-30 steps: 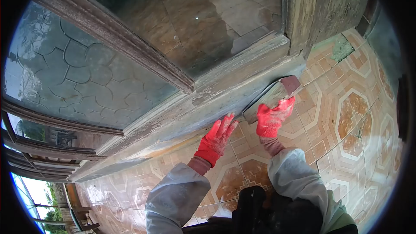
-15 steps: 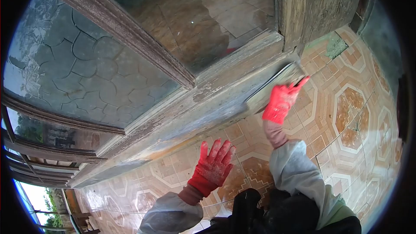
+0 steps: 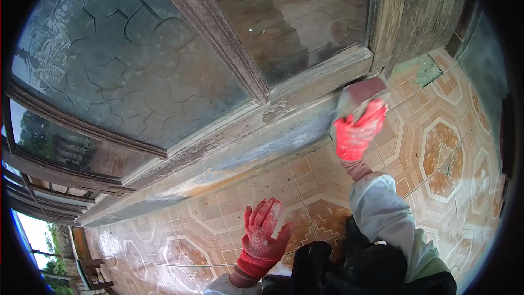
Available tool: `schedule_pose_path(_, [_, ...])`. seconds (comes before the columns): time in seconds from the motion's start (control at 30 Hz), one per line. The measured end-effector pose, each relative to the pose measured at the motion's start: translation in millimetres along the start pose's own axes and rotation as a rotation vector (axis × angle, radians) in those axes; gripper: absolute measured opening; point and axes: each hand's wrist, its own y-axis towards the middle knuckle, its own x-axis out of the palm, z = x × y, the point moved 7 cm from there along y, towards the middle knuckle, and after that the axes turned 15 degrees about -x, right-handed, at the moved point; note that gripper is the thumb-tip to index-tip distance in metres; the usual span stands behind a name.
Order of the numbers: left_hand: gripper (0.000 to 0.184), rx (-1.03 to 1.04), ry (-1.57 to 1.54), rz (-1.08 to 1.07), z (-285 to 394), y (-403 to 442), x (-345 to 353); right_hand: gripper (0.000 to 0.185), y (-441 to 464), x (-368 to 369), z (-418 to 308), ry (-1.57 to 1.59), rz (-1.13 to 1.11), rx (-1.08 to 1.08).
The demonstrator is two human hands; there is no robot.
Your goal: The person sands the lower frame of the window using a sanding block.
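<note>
My right hand (image 3: pixel 360 128), in a red glove, is closed around a flat rectangular trowel (image 3: pixel 364 90). The trowel is held against the low wall strip under the window frame, near its right end beside the wooden post. Its handle is hidden by the glove, and the hand is a little blurred. My left hand (image 3: pixel 266 235), in a red glove dusted with white, hovers over the tiled floor with nothing in it. Its fingers are stretched out. Patchy grey plaster (image 3: pixel 289 137) covers the strip below the worn wooden sill (image 3: pixel 218 136).
Glass panes (image 3: pixel 180 76) in weathered wooden frames rise above the sill. A wooden post (image 3: pixel 423 13) stands at the right. Patterned tiles (image 3: pixel 240 177) cover the floor, with a broken patch (image 3: pixel 428 71) by the post. My dark-clothed legs (image 3: pixel 349 265) are at the bottom.
The trowel has turned, so more of its broad face shows at the strip's right end. My left hand has dropped lower in view. The whole view has shifted slightly.
</note>
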Motion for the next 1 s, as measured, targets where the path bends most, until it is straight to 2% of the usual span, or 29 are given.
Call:
schedule_pose_path(0.07, [0.060,-0.025,-0.036,0.000,-0.7,-2.5,-3.6,0.058,-19.5,-5.2,-59.2,0.270,-0.248,-0.359])
schedule_pose_path(0.13, [0.059,-0.072,-0.067,0.023,-2.7,-4.6,-7.6,0.053,-50.5,-14.4,-123.3,0.442,-0.321,-0.772])
schedule_pose_path(0.2, [0.058,-0.083,-0.119,0.045,-1.6,-6.5,-7.4,0.059,-82.8,-29.7,-200.4,0.250,-0.123,-1.480])
schedule_pose_path(0.23, [0.057,-0.088,-0.179,0.066,-1.2,-8.3,-8.8,0.070,-101.3,-32.7,-227.6,-0.010,0.038,-1.935])
schedule_pose_path(0.33, [0.055,-0.057,-0.116,0.106,2.2,-10.0,-10.9,0.075,-106.6,-39.5,-255.8,0.111,-0.022,-1.847])
schedule_pose_path(0.37, [0.055,-0.062,-0.125,0.111,1.6,-11.1,-12.0,0.077,-106.9,-38.6,-247.4,0.181,-0.104,-1.851])
schedule_pose_path(0.4, [0.054,-0.078,-0.138,0.132,-1.1,-12.7,-15.0,0.079,-117.1,-32.7,-229.4,-0.065,0.092,-1.954])
schedule_pose_path(0.43, [0.053,-0.094,-0.152,0.151,-5.2,-16.3,-18.9,0.075,-116.7,-25.9,-204.9,-0.143,0.061,-1.988])
schedule_pose_path(0.5, [0.053,-0.115,-0.211,0.189,-14.3,-26.4,-26.4,0.066,-80.8,-10.5,-128.2,0.110,-0.440,-1.856])
schedule_pose_path(0.53, [0.052,-0.132,-0.259,0.218,-20.3,-31.2,-30.3,0.062,-65.8,-5.0,-89.9,0.202,-0.589,-1.738])
schedule_pose_path(0.57, [0.053,-0.193,-0.316,0.226,-29.0,-37.0,-31.7,0.059,-55.7,0.2,-53.2,0.261,-0.661,-1.627])
schedule_pose_path(0.63, [0.053,-0.253,-0.340,0.212,-40.1,-48.3,-27.2,0.060,-54.7,11.9,-4.9,0.286,-0.686,-1.542])
schedule_pose_path(0.67, [0.053,-0.305,-0.346,0.190,-44.8,-50.9,-24.6,0.058,-49.7,14.6,-1.5,0.349,-0.799,-1.494])
schedule_pose_path(0.73, [0.050,-0.317,-0.366,0.184,-39.8,-52.4,-27.7,0.055,-63.2,14.6,-12.8,0.367,-0.838,-1.525])
schedule_pose_path(0.8, [0.048,-0.319,-0.378,0.179,-33.7,-50.0,-28.7,0.053,-93.6,-0.1,-80.3,0.030,-0.341,-1.908])
schedule_pose_path(0.87, [0.049,-0.304,-0.418,0.208,-30.5,-48.4,-31.6,0.046,-127.6,-15.6,-175.9,-0.204,0.140,-2.191])
schedule_pose_path(0.9, [0.049,-0.309,-0.407,0.207,-30.3,-47.4,-32.9,0.041,-140.0,-29.7,-229.6,-0.124,0.158,-2.256])
schedule_pose_path(0.93, [0.051,-0.270,-0.303,0.219,-26.5,-46.5,-35.5,0.044,-167.4,-31.6,-273.4,-0.046,0.234,-1.876])
schedule_pose_path(1.0, [0.053,-0.232,-0.197,0.228,-23.2,-43.8,-35.5,0.044,-189.8,-40.2,-312.1,-0.011,0.261,-2.016])
